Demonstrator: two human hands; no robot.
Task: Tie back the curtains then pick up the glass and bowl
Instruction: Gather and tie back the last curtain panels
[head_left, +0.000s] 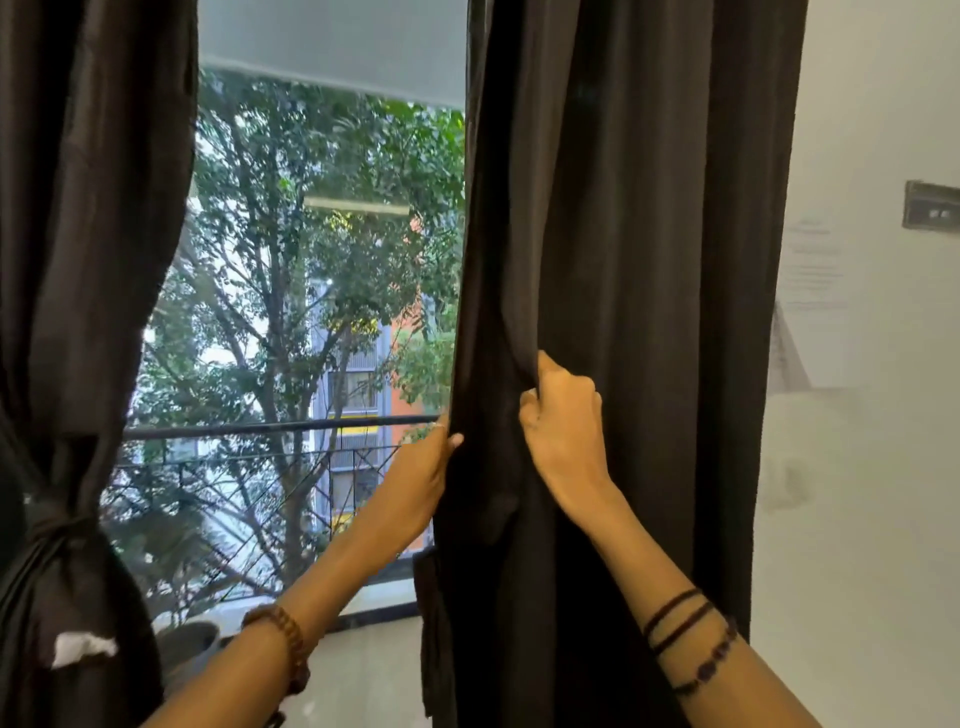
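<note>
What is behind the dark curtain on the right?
Beside the right curtain, window glass shows trees and a railing. Behind the fabric nothing shows; both hands, left hand and right hand, grasp it.

Daylight enters through the window (322, 312) at centre left. The curtains (623, 260) render near-black, detail lost. Overall soft focus; edges bow slightly.

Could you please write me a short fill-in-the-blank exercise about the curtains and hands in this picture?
1. The left curtain is already ___ back.
2. The right hand grips a fold of the ___ curtain.
3. The left hand holds that curtain's edge on the ___ side.
4. Through the window, leafy ___ are visible.

Missing words: tied; right; window; trees
</note>
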